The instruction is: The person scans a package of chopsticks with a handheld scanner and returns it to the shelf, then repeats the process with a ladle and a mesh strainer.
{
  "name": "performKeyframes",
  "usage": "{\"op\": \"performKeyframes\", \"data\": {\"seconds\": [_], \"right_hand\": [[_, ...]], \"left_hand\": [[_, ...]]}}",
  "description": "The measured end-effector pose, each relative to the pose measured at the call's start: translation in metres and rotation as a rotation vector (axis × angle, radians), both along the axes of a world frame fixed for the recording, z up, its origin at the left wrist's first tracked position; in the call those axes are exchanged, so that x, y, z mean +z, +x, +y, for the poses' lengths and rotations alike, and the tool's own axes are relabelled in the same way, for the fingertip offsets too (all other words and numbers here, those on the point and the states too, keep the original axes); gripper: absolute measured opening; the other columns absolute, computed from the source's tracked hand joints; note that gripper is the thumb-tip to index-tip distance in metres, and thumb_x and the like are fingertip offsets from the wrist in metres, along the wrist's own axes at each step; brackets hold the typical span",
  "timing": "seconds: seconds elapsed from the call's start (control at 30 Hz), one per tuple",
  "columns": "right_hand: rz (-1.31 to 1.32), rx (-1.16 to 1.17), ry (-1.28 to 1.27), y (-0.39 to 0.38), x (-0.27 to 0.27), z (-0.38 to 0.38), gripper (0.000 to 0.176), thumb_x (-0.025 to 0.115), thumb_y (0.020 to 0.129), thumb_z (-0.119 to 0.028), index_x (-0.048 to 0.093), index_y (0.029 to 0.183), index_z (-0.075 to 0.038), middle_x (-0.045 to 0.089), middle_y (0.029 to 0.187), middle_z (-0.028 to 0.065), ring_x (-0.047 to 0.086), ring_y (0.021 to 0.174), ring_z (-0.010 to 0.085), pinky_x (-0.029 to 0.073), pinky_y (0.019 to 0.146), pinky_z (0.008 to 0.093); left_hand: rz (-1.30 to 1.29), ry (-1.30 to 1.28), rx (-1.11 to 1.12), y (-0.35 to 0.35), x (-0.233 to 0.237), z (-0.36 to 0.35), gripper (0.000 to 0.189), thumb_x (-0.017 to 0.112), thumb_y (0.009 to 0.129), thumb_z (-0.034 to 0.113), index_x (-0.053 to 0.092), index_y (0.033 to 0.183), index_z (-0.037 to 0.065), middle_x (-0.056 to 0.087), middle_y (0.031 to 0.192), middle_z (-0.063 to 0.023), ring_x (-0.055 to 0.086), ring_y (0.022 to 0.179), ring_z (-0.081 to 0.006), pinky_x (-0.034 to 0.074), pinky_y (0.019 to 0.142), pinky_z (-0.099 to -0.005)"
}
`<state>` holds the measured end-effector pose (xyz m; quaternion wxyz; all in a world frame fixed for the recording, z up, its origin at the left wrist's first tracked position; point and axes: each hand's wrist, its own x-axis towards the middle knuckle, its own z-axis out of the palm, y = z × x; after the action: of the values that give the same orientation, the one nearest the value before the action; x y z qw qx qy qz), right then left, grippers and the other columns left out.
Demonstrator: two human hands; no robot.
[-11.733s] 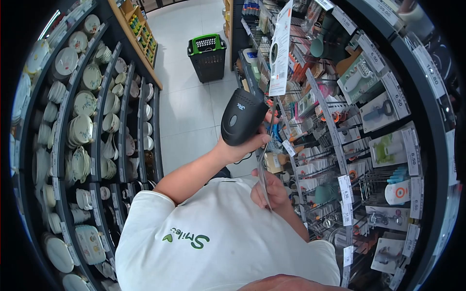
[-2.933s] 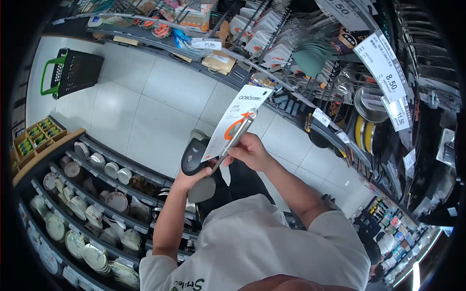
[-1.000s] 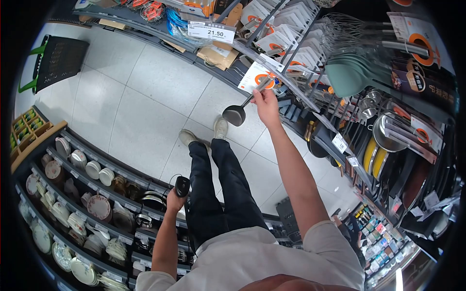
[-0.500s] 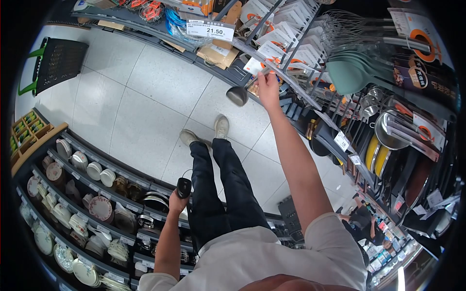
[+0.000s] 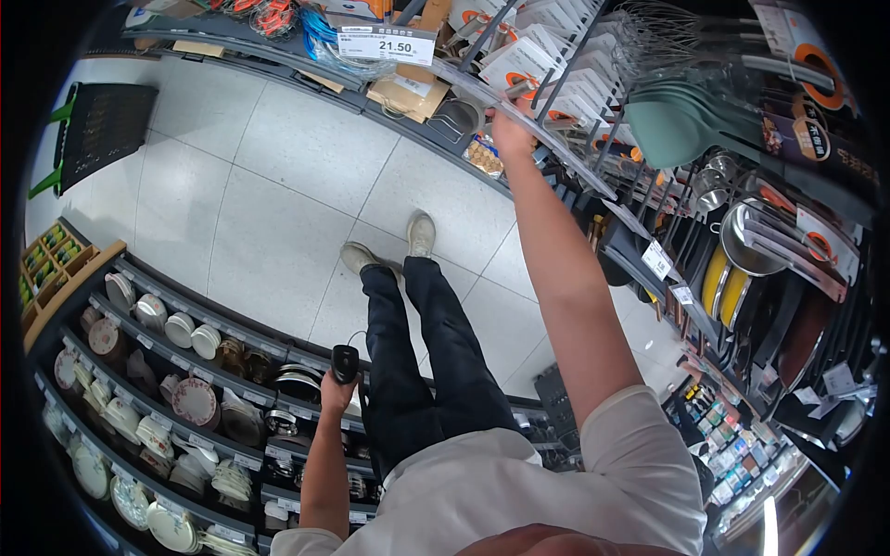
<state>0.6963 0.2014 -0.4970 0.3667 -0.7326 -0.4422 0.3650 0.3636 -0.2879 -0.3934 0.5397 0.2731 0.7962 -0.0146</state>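
My right hand [image 5: 509, 127] is stretched up to the hanging rack of kitchen tools [image 5: 565, 93], fingers closed on the handle of a steel ladle [image 5: 456, 117] on a white and orange card. The ladle's dark bowl hangs just left of the hand, against the rack's lower rail, among other carded utensils. My left hand [image 5: 334, 393] hangs low by my hip beside the crockery shelves and grips a black barcode scanner [image 5: 344, 363] whose cable trails down.
A price tag reading 21.50 [image 5: 380, 44] sits on the rail above. Green spatulas [image 5: 677, 125], whisks and yellow pans [image 5: 722, 283] hang to the right. Shelves of plates and bowls [image 5: 158, 380] line the left. A black basket with green handles [image 5: 88, 130] stands on the tiled floor.
My right hand has lifted the carded ladle up and right, from in front of my chest into the rack. My left hand has dropped the scanner down to my side.
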Motion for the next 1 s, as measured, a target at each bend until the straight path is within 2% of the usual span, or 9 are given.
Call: {"op": "performKeyframes", "data": {"seconds": [0.2, 0.27, 0.33, 0.43, 0.53, 0.67, 0.73, 0.83, 1.0], "right_hand": [[0.143, 0.111, -0.01, -0.001, 0.002, -0.057, 0.036, 0.061, 0.087, -0.022, 0.058, 0.112, 0.003, 0.065, 0.094, 0.017, 0.065, 0.076, 0.0242, 0.049, 0.071, 0.0347], [-0.137, 0.265, -0.065, 0.022, -0.055, -0.098, 0.044, 0.063, 0.085, -0.019, 0.053, 0.12, 0.005, 0.065, 0.099, 0.0179, 0.067, 0.078, 0.0211, 0.051, 0.069, 0.0303], [0.094, 0.193, -0.303, 0.022, -0.031, -0.133, 0.054, 0.065, 0.085, -0.019, 0.046, 0.129, 0.003, 0.063, 0.109, 0.0194, 0.067, 0.084, 0.0219, 0.052, 0.069, 0.0296], [0.105, 0.061, -0.43, 0.042, -0.031, -0.17, 0.065, 0.063, 0.087, -0.018, 0.031, 0.14, -0.003, 0.055, 0.122, 0.0163, 0.065, 0.081, 0.019, 0.05, 0.068, 0.0287], [0.105, -0.077, -0.328, 0.071, -0.041, -0.172, 0.071, 0.063, 0.087, -0.018, 0.022, 0.143, -0.003, 0.05, 0.127, 0.0181, 0.064, 0.081, 0.0183, 0.05, 0.068, 0.0291], [0.149, -0.194, -0.082, 0.085, -0.017, -0.125, 0.072, 0.063, 0.087, -0.017, 0.021, 0.144, -0.004, 0.05, 0.124, 0.018, 0.063, 0.084, 0.0182, 0.05, 0.069, 0.0284], [0.178, -0.071, 0.061, 0.088, -0.001, -0.096, 0.07, 0.064, 0.086, -0.013, 0.023, 0.143, -0.004, 0.051, 0.119, 0.0161, 0.062, 0.084, 0.0173, 0.049, 0.07, 0.0277], [-0.071, -0.011, 0.118, 0.088, -0.013, -0.064, 0.067, 0.063, 0.085, -0.009, 0.026, 0.141, -0.001, 0.054, 0.112, 0.0143, 0.06, 0.083, 0.0158, 0.048, 0.071, 0.0266], [0.029, 0.066, 0.11, 0.069, -0.015, -0.058, 0.057, 0.06, 0.086, -0.006, 0.032, 0.135, 0.0, 0.057, 0.106, 0.0122, 0.058, 0.084, 0.0139, 0.048, 0.071, 0.0262]], "left_hand": [[-0.025, -0.041, -0.009, -0.003, -0.01, 0.002, 0.04, 0.077, 0.067, 0.027, 0.063, 0.089, -0.003, 0.067, 0.081, -0.0206, 0.066, 0.083, -0.0364, 0.05, 0.072, -0.0404], [-0.011, -0.045, -0.025, 0.003, -0.002, 0.018, 0.039, 0.076, 0.068, 0.027, 0.063, 0.09, -0.003, 0.067, 0.082, -0.0205, 0.065, 0.084, -0.0367, 0.05, 0.072, -0.0404], [0.004, -0.051, -0.041, 0.005, -0.003, 0.018, 0.039, 0.076, 0.068, 0.026, 0.063, 0.09, -0.002, 0.067, 0.083, -0.0205, 0.065, 0.084, -0.037, 0.05, 0.072, -0.0405], [-0.03, 0.011, -0.051, 0.004, -0.014, 0.01, 0.037, 0.075, 0.069, 0.026, 0.063, 0.092, -0.001, 0.067, 0.084, -0.0204, 0.065, 0.086, -0.0377, 0.05, 0.072, -0.0408], [-0.053, 0.0, -0.08, 0.007, -0.009, 0.014, 0.038, 0.075, 0.069, 0.026, 0.063, 0.092, -0.001, 0.067, 0.085, -0.0205, 0.064, 0.087, -0.0384, 0.05, 0.073, -0.0414], [-0.033, -0.023, -0.1, 0.009, -0.004, 0.017, 0.039, 0.075, 0.068, 0.027, 0.063, 0.091, -0.001, 0.066, 0.085, -0.0209, 0.064, 0.087, -0.0387, 0.05, 0.074, -0.0423], [-0.014, -0.025, -0.123, 0.007, -0.008, 0.012, 0.038, 0.075, 0.068, 0.028, 0.063, 0.09, -0.001, 0.066, 0.083, -0.021, 0.064, 0.086, -0.0388, 0.05, 0.073, -0.0427], [-0.02, -0.028, -0.104, 0.011, 0.003, 0.026, 0.037, 0.075, 0.068, 0.028, 0.063, 0.089, -0.001, 0.066, 0.082, -0.0206, 0.064, 0.084, -0.0388, 0.05, 0.07, -0.0426], [-0.027, -0.017, -0.089, 0.01, -0.008, 0.023, 0.035, 0.074, 0.069, 0.028, 0.063, 0.086, -0.001, 0.066, 0.078, -0.0193, 0.065, 0.08, -0.0371, 0.049, 0.067, -0.0414]]}}
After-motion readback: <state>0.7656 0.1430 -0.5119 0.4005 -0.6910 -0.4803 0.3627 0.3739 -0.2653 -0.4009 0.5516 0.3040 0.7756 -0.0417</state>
